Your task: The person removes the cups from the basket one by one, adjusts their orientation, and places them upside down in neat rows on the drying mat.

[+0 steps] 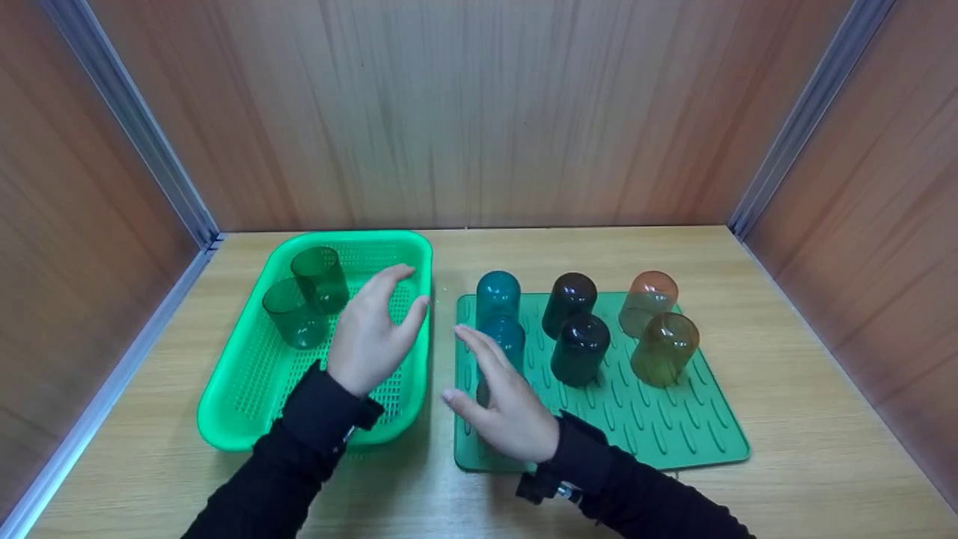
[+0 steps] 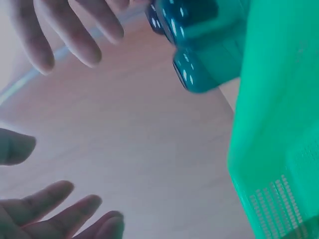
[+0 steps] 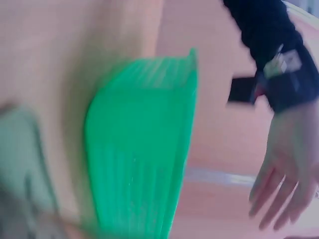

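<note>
My left hand (image 1: pixel 370 333) hovers over the right half of the green basket (image 1: pixel 213 419), fingers extended and nothing held. Two green tumblers, one behind (image 1: pixel 322 273) and one in front (image 1: pixel 292 318), lie tilted inside it to the left of that hand. My right hand (image 1: pixel 513 412) is over the left edge of the green drying mat (image 1: pixel 711 442), fingers spread and holding nothing. Its fingertips overlap the front blue tumbler (image 1: pixel 505 337) in the head view; another blue tumbler (image 1: pixel 498 292) stands behind. Something greyish beneath the right hand is mostly hidden.
Upside down on the mat are also dark tumblers, back (image 1: pixel 570 299) and front (image 1: pixel 581 348), an orange tumbler (image 1: pixel 650 299) and an amber tumbler (image 1: pixel 666 348). A wood-grain panel (image 1: pixel 464 112) closes off the back; side panels flank the table.
</note>
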The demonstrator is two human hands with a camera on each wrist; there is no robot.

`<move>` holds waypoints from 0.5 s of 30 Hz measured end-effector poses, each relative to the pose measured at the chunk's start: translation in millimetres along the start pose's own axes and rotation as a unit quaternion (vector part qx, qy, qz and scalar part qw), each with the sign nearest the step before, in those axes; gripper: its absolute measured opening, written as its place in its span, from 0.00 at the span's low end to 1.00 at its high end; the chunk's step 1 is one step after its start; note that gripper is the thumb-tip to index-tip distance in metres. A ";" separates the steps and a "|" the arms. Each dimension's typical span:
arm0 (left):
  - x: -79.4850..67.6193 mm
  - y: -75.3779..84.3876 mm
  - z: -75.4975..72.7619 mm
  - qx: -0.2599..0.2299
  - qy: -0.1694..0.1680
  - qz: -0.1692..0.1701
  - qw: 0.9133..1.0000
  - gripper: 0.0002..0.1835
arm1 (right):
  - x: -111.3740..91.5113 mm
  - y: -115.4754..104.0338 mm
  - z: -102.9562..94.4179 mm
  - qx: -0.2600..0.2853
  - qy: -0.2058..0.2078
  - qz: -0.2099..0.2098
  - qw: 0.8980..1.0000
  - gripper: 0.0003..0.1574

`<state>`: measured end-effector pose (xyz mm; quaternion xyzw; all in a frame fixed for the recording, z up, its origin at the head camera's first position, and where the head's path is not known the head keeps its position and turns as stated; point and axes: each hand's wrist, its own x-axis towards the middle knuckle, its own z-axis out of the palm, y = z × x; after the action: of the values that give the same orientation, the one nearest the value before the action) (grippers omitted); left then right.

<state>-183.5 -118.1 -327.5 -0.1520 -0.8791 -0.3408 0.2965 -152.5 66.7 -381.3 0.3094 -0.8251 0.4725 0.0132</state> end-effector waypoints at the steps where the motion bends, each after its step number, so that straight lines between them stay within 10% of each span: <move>1: 4.4 -3.0 -0.2 0.003 0.009 0.002 1.000 0.20 | 2.1 -2.8 4.1 0.013 -0.013 0.017 1.000 0.43; 15: 34.5 -52.3 2.2 0.071 0.019 -0.049 0.996 0.26 | 19.8 13.7 62.8 0.185 -0.030 0.159 0.969 0.53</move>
<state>-235.8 -152.1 -333.8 -0.0804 -0.9019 -0.2942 0.3060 -158.7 12.3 -420.4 0.1853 -0.7619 0.6037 -0.1441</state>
